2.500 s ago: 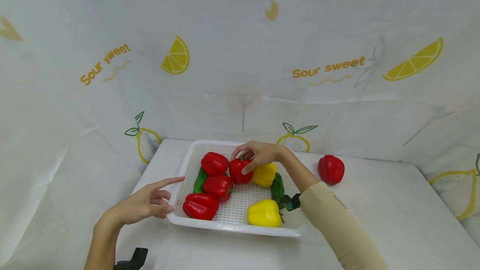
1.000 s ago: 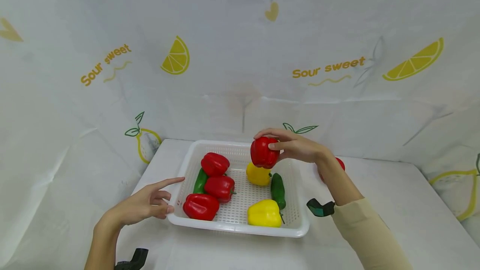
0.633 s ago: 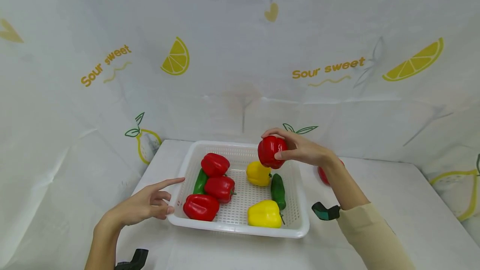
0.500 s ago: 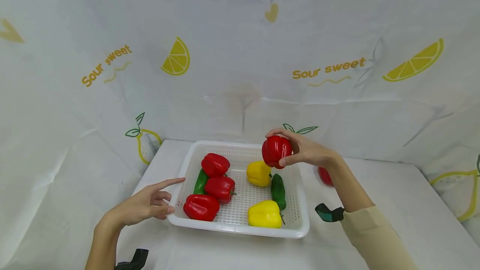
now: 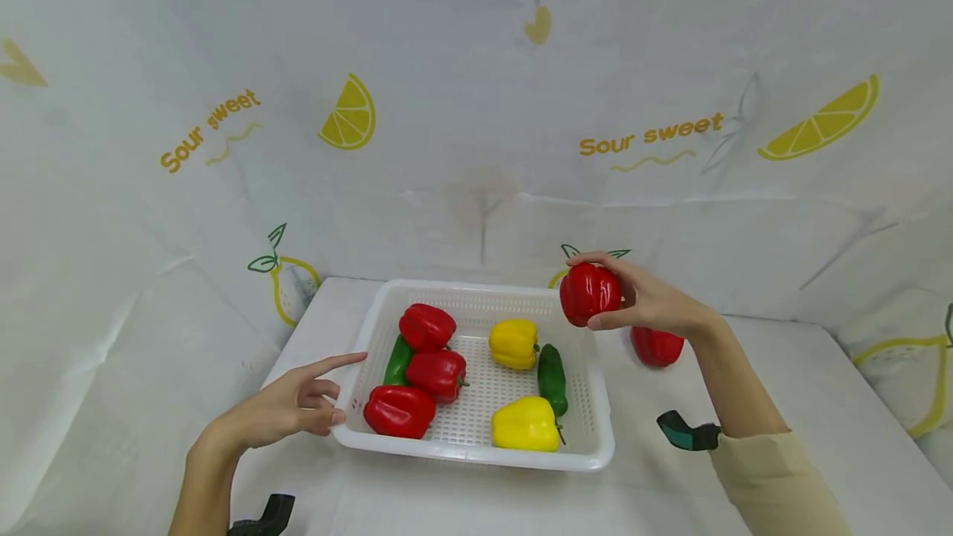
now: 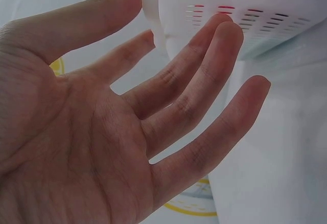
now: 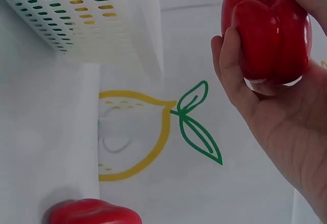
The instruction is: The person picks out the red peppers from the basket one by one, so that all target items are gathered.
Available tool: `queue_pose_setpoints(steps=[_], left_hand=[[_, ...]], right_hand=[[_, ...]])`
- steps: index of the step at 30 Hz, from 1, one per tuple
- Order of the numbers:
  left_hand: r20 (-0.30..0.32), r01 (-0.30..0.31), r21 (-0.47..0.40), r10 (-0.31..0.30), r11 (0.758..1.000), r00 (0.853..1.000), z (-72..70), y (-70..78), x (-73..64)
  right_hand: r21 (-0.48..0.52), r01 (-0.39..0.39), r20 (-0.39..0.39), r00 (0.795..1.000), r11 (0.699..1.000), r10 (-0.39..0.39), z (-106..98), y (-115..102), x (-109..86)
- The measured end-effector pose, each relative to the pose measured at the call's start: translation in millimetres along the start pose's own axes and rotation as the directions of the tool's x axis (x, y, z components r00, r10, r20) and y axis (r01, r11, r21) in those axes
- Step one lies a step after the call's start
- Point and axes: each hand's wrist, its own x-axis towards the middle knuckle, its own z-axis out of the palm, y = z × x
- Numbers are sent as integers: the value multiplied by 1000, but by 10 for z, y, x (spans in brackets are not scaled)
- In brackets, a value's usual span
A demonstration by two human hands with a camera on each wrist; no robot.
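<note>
My right hand (image 5: 651, 300) grips a red bell pepper (image 5: 590, 294) in the air by the basket's back right corner. In the right wrist view the fingers curl around this red bell pepper (image 7: 268, 35). My left hand (image 5: 279, 404) is at the left rim of the white plastic basket (image 5: 469, 455), its index finger pointing along it. The left wrist view has the thumb at the rim and the other fingers (image 6: 194, 101) extended loosely near the perforated wall. Inside the basket lie red bell peppers (image 5: 398, 411), yellow bell peppers (image 5: 524, 424) and green peppers (image 5: 552, 379).
Another red bell pepper (image 5: 657, 346) lies on the white-covered table (image 5: 715, 437) to the right of the basket, partly behind the right hand. A white cloth with lemon prints (image 5: 476, 106) hangs behind the table. Both wrists wear dark mounts (image 5: 688, 431).
My right hand has taken the red bell pepper from among those in the basket, lifted it and carried it right, past the right rim. The left hand has stayed in place.
</note>
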Motion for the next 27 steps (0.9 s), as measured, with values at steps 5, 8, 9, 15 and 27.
queue_pose_setpoints(steps=[5,8,9,15,27], left_hand=[[-7,10,11,-10,1000,1000,1,-4,8],[-9,12,14,-12,1000,1000,2,-4,9],[-8,12,14,-11,1000,1000,2,-4,9],[-5,5,12,-5,1000,1000,1,-9,0],[-4,3,7,-3,1000,1000,3,0,1]], right_hand=[[-1,0,-34,999,1000,0,-86,65,-156],[12,-4,-50,999,1000,4,-138,106,-263],[11,-8,-57,998,1000,8,-155,121,-300],[-12,-22,-108,994,1000,21,-252,205,-513],[-62,-2,-180,984,998,-10,-458,499,-888]])
